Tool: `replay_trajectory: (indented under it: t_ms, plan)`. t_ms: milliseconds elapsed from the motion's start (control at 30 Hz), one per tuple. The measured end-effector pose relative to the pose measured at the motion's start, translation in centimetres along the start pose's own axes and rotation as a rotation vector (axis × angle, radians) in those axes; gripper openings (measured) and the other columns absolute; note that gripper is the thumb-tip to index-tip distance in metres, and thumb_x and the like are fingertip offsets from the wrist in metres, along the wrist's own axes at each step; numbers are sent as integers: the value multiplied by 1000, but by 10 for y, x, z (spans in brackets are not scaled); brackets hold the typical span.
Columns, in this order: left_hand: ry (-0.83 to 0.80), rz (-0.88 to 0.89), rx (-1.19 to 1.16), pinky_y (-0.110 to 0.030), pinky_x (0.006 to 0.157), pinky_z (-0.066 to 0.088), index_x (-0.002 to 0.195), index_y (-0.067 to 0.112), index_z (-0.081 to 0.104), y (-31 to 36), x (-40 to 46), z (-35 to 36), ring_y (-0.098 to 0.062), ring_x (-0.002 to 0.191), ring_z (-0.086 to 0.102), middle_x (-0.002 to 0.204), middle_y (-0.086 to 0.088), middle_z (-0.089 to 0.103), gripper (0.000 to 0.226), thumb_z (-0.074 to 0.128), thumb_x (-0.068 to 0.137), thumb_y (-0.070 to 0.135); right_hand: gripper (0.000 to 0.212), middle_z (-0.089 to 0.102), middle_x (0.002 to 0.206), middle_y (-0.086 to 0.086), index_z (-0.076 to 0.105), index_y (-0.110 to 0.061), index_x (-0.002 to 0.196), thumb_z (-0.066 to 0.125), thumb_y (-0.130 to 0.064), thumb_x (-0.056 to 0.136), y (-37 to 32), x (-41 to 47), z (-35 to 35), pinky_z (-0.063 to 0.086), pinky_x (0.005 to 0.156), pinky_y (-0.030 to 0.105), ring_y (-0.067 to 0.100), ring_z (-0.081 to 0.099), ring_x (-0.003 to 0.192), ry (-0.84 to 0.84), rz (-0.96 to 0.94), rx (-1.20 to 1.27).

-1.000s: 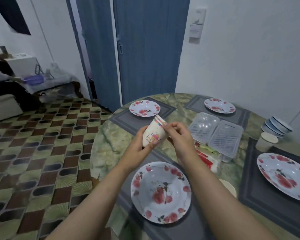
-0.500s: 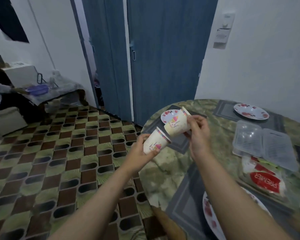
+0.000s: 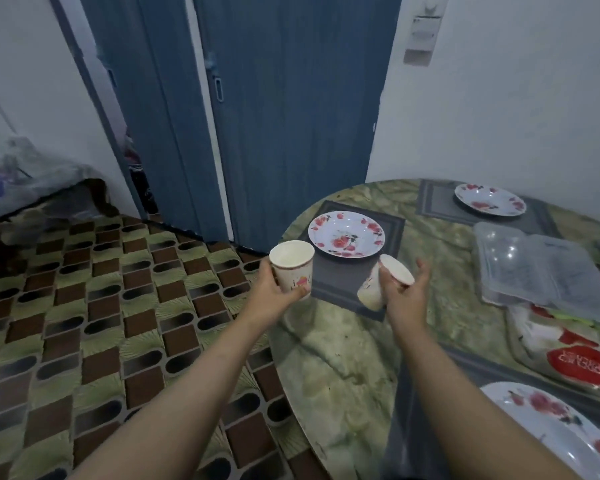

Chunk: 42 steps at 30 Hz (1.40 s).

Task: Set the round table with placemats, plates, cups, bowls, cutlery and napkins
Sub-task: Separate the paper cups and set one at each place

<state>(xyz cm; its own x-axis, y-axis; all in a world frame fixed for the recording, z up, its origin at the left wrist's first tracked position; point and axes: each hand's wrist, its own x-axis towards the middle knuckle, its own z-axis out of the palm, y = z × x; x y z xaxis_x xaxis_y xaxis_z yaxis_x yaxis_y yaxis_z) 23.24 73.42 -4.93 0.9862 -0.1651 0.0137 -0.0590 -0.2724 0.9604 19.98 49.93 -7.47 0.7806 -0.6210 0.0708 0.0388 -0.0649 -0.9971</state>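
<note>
The left hand (image 3: 274,287) holds one paper cup (image 3: 292,268) upright, mouth up, just at the table's (image 3: 340,344) left edge. The right hand (image 3: 400,296) grips a second cup (image 3: 383,282), tilted, its mouth turned up and to the right, over the near corner of the grey placemat (image 3: 336,285) that carries the flowered plate (image 3: 346,234). I judge the right grip is nearer to this setting. The green marbled table stands beside a blue door (image 3: 291,109) and a patterned floor (image 3: 101,306).
</note>
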Motion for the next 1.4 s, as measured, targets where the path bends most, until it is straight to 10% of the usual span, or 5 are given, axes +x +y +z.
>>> replay_trajectory:
  t_ms: [467, 900, 1033, 1200, 1400]
  plan:
    - [-264, 11, 0, -23, 100, 34, 147, 19, 24, -17, 163, 6, -3, 122, 37, 131, 12, 39, 87, 80, 80, 21, 107, 30, 154, 7, 16, -25, 155, 84, -30, 73, 50, 56, 41, 34, 114, 47, 24, 36, 138, 128, 160, -332]
    - [-603, 72, 89, -36, 103, 43, 144, 28, 26, -48, 293, -29, -16, 127, 48, 141, 7, 47, 89, 82, 75, 36, 121, 43, 148, 3, 6, -25, 155, 80, -46, 62, 73, 59, 113, 37, 109, 49, 25, 44, 134, 488, 340, -419]
    - [-715, 99, 52, -31, 101, 42, 143, 28, 27, -54, 319, -34, -10, 124, 47, 132, 14, 46, 89, 83, 74, 36, 128, 18, 159, 4, -5, -32, 155, 86, -42, 65, 57, 45, 130, 25, 117, 45, 21, 25, 144, 552, 337, -436]
    - [-766, 137, 1, -36, 108, 41, 144, 27, 27, -46, 352, -8, -12, 127, 47, 140, 7, 48, 90, 84, 74, 33, 74, 23, 154, 7, 24, -33, 151, 64, -42, 90, 20, 36, 135, 23, 117, 44, 22, 23, 143, 810, 143, -505]
    - [-846, 238, -26, -30, 101, 41, 142, 27, 30, -6, 400, 61, -11, 122, 49, 127, 14, 48, 82, 81, 77, 27, 22, 63, 106, 1, 68, -23, 98, 51, -25, 84, -20, 128, 115, 41, 99, 46, 26, 53, 110, 940, 34, -715]
